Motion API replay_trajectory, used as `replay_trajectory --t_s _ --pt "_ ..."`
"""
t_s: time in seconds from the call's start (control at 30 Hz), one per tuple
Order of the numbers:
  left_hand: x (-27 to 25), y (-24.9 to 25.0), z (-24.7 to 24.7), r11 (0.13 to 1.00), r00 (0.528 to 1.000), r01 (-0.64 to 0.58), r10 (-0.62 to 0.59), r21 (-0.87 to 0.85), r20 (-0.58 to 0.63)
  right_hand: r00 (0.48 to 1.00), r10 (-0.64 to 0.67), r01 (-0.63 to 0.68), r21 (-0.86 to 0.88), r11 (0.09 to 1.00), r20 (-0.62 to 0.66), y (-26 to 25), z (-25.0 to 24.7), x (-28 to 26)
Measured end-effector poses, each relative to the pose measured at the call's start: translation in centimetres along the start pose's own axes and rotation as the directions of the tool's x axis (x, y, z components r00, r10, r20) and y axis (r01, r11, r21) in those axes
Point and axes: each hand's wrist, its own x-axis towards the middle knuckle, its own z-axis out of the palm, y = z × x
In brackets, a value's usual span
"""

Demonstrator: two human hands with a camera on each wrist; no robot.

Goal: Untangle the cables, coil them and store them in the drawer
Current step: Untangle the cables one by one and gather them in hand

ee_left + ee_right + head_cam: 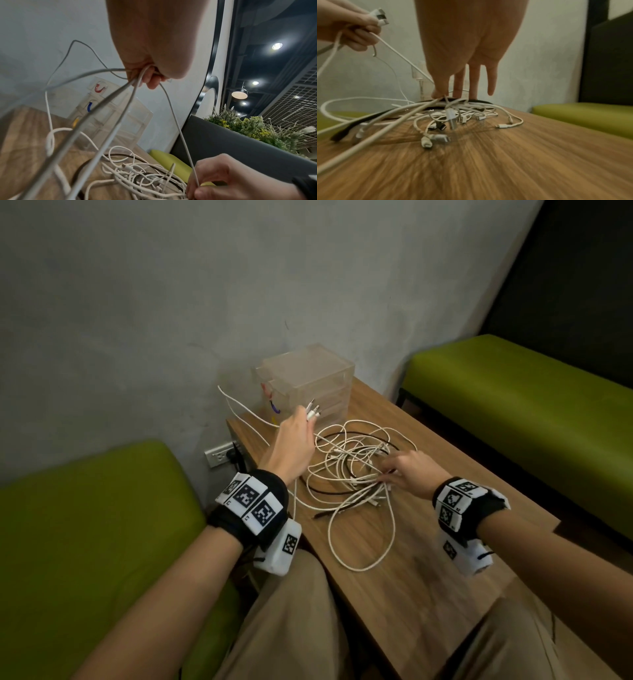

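The left hand (291,446) is raised near the clear drawer unit (308,381), fingers curled round several white plug ends (72,412). To its right the tangled cables (352,470) lie on the wooden table (428,559) (one black among white). The right hand (411,470) pinches strands there. Pulling upward could tighten knots, because the loops cross.

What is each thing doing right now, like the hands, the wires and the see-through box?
Left hand: raised, grips several white cable ends.
White cable ends: bunched, plugs sticking out of that grip.
Right hand: down on the pile, pinching a white strand.
Cable pile: tangled on the table, white with a black cable among it.
Clear drawer unit: standing at the wall; drawers look closed.
Table: holding the pile.
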Motion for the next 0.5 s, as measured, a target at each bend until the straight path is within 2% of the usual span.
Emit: replay_trajectory --t_s 0.17,0.4,0.5 --pt "-0.3 -0.2 1.1 0.998 0.998 0.052 -0.051 -0.022 0.034 0.998 -0.044 0.042 -0.039 0.998 -0.049 -0.3 0.3 -0.5" --pt "0.0 0.6 1.0 0.998 0.999 -0.026 0.028 -0.049 0.034 0.992 0.097 -0.103 0.068 0.992 0.083 -0.8 -0.1 -0.6" --pt "-0.1 0.6 1.0 0.996 0.998 -0.034 0.038 -0.08 0.04 0.987 0.134 -0.14 0.068 0.988 0.084 -1.1 -1.0 -0.5"
